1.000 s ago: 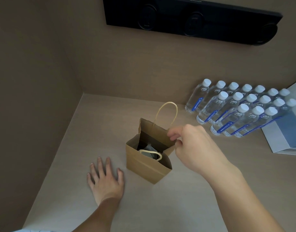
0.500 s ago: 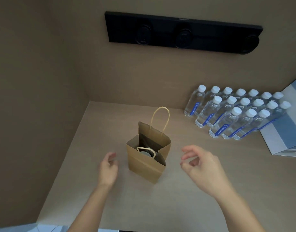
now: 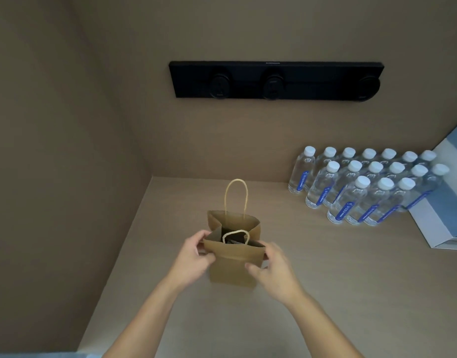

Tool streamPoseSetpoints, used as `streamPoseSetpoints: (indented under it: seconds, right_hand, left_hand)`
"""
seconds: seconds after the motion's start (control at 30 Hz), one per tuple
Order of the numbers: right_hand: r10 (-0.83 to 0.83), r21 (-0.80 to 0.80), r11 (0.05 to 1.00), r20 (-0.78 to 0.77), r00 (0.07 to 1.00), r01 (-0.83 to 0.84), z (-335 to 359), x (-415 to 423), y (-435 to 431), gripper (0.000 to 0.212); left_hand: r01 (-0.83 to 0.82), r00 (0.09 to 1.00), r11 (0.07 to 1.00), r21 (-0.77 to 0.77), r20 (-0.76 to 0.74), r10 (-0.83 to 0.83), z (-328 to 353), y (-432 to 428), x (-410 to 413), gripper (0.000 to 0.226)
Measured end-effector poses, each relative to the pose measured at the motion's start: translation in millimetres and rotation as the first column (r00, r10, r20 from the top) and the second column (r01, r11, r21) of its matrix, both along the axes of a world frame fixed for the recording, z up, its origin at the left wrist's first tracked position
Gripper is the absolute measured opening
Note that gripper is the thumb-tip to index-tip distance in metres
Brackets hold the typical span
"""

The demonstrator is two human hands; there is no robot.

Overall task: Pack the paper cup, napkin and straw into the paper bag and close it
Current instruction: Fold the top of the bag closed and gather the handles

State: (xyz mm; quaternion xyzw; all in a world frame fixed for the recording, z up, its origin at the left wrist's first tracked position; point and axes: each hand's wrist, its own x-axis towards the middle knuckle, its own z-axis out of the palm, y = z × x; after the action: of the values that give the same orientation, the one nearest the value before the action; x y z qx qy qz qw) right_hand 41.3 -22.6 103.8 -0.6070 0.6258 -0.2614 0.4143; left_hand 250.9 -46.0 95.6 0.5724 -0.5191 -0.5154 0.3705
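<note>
A small brown paper bag (image 3: 234, 264) stands upright on the beige table, its mouth open. The far twine handle (image 3: 236, 195) stands up; the near handle droops into the opening. Something dark lies inside, too hidden to name. My left hand (image 3: 194, 257) grips the bag's near left top corner. My right hand (image 3: 274, 270) grips its near right edge, thumb on the front panel. No cup, napkin or straw shows outside the bag.
Several water bottles (image 3: 361, 187) with white caps stand in rows at the back right. A white and blue box (image 3: 444, 223) lies beside them at the right edge. A black bar (image 3: 276, 80) hangs on the back wall. A side wall closes the left.
Both hands have come in from the bag's sides and taken hold of its near edge. The bag has turned to face me squarely.
</note>
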Motion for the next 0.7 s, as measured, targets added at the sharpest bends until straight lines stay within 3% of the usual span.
streamPoseSetpoints:
  seconds: [0.1,0.17,0.3,0.4,0.43,0.53,0.7]
  right_hand:
    - [0.007,-0.014,1.000,0.056,0.998,-0.006,-7,-4,-11,0.029]
    - [0.014,0.000,1.000,0.094,0.996,-0.014,-11,-8,-17,0.031]
    - [0.004,0.012,1.000,0.186,0.982,-0.006,-15,-13,-22,0.041]
    - [-0.123,0.075,0.992,0.281,0.952,0.106,-16,-11,-23,0.019]
    - [-0.171,0.082,0.985,0.302,0.938,0.154,-16,-10,-24,0.018]
    - [-0.273,0.058,0.960,0.404,0.873,0.274,-19,-10,-26,0.047]
    - [-0.227,0.065,0.973,0.471,0.853,0.223,-16,-10,-20,0.027]
  left_hand:
    - [0.048,0.998,0.999,0.019,0.041,-0.049,-1,3,-2,0.039]
    - [0.068,0.996,0.998,0.003,0.055,-0.069,-2,3,1,0.037]
    - [0.075,0.954,0.992,-0.103,0.298,-0.041,-9,0,15,0.029]
    - [0.103,0.930,0.985,-0.141,0.364,-0.045,-11,-1,16,0.021]
    - [0.090,0.933,0.985,-0.150,0.359,-0.031,-12,-1,16,0.026]
    - [0.001,0.956,0.989,-0.145,0.291,0.041,-14,-2,13,0.028]
    - [-0.096,0.981,0.986,-0.136,0.154,0.116,-17,1,11,0.043]
